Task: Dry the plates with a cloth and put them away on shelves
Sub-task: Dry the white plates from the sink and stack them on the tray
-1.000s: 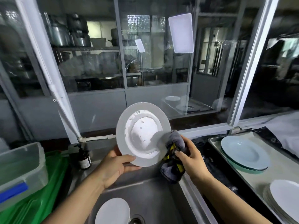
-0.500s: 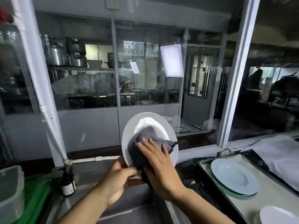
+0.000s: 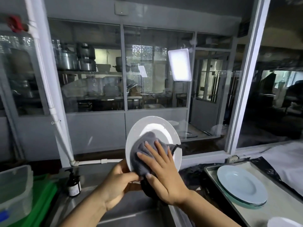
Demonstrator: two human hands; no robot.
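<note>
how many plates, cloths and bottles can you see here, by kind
Plates: 3, the white plate being wiped, the pale blue plate on the metal tray, a white plate edge at bottom right
Cloths: 1, grey cloth
Bottles: 1, dark pump bottle
Total: 5

A dim scene is lit by a bright rectangular panel [image 3: 179,64] reflected in glass; edges are bent and blurred
</note>
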